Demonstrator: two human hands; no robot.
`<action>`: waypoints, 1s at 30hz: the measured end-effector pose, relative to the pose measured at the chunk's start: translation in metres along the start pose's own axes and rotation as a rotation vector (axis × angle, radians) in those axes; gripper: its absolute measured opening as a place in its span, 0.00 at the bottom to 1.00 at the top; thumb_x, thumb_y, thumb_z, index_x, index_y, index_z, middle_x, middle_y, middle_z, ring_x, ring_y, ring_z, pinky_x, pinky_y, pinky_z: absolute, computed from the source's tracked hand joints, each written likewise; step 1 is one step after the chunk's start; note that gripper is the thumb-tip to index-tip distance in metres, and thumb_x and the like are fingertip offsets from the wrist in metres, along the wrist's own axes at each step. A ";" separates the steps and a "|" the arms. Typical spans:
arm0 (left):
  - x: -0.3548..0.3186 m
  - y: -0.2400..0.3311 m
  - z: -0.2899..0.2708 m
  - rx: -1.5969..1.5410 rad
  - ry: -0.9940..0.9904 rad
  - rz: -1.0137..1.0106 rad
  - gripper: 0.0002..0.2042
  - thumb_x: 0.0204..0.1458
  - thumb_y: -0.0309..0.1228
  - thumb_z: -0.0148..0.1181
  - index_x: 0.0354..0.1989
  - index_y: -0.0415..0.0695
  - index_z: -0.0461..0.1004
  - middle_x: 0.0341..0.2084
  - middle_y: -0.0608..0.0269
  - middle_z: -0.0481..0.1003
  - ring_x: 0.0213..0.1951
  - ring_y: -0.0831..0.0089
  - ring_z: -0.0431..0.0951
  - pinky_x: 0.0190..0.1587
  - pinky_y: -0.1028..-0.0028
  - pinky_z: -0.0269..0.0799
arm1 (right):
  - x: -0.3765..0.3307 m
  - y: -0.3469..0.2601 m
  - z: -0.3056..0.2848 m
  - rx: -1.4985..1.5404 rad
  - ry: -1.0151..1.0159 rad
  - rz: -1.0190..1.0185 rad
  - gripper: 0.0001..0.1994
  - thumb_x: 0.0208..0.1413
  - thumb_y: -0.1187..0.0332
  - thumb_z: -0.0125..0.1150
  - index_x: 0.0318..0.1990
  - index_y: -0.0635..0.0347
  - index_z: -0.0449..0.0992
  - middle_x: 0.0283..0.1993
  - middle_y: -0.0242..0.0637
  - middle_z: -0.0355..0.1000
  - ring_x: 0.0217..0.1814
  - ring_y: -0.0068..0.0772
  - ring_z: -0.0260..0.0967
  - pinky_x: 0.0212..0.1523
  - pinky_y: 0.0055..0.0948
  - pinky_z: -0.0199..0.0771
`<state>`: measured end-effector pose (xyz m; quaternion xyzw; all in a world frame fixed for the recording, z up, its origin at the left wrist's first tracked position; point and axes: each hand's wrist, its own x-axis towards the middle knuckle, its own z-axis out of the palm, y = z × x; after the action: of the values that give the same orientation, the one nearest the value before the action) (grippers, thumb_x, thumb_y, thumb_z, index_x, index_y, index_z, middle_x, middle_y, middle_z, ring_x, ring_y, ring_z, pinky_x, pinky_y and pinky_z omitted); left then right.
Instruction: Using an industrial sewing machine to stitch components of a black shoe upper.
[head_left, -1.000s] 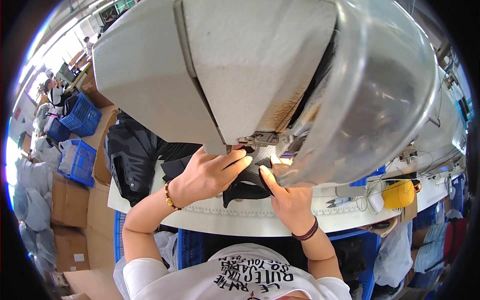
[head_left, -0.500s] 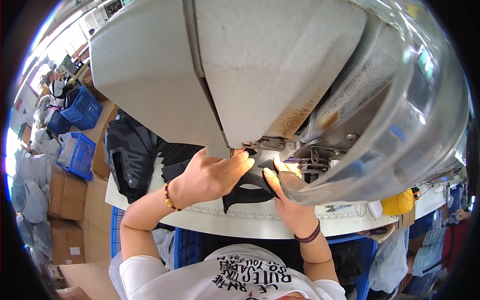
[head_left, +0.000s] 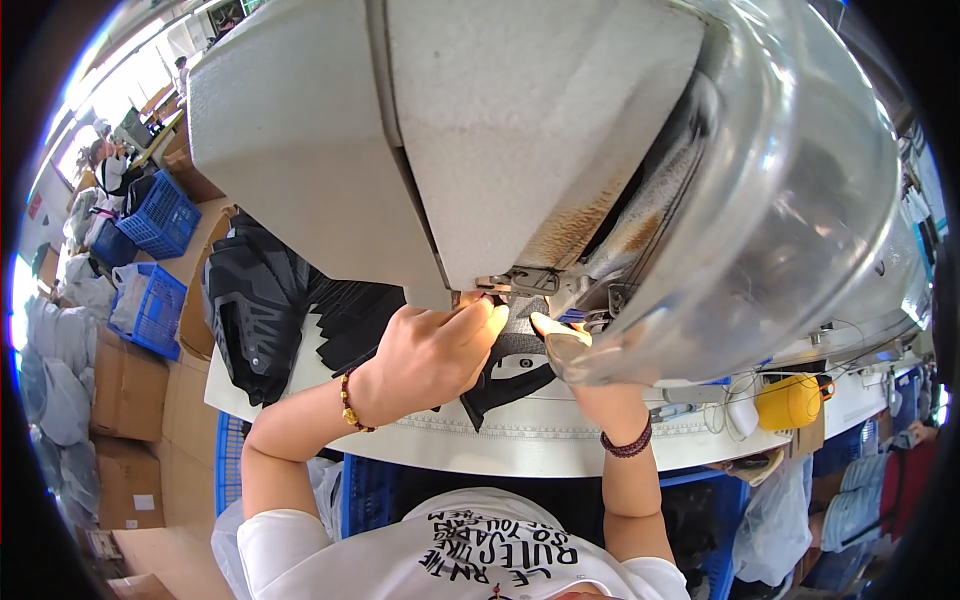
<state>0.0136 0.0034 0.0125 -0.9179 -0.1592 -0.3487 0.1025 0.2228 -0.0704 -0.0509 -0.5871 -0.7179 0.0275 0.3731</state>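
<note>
A black fabric piece with a grey textured part (head_left: 512, 385) lies on the white worktable, its upper end close to the presser area under a large grey sewing machine head (head_left: 530, 150). My left hand (head_left: 435, 350) is closed on the piece's left side, fingertips pinched together right beside the machine's lower parts. From the right, my right hand (head_left: 590, 375) grips the other edge with thumb and fingers. A clear curved plastic shield (head_left: 740, 260) partly covers that hand and blurs its fingers. The machine head hides the needle.
Black shoe-upper pieces (head_left: 255, 310) lie stacked left of the machine, with black strips (head_left: 360, 325) beside them. A yellow container (head_left: 790, 402) stands at the right. Blue crates (head_left: 150, 310) and cardboard boxes (head_left: 130, 385) fill the left floor. Another person (head_left: 880, 490) is at far right.
The fabric's lower pointed end has swung to the right. My right hand has slid farther behind the clear shield, while the left hand stays pinched in nearly the same place.
</note>
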 end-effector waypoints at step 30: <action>0.007 0.041 0.018 0.302 0.081 -0.222 0.12 0.39 0.31 0.60 0.31 0.36 0.73 0.29 0.58 0.71 0.38 0.66 0.75 0.26 0.77 0.68 | 0.017 0.037 0.001 0.386 0.089 -0.099 0.14 0.46 0.71 0.57 0.44 0.59 0.72 0.46 0.42 0.69 0.45 0.40 0.67 0.47 0.34 0.64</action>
<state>0.0439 -0.0274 0.0007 -0.8539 -0.3059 -0.3668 0.2064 0.2521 -0.0444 -0.0605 -0.4693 -0.7102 0.1205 0.5108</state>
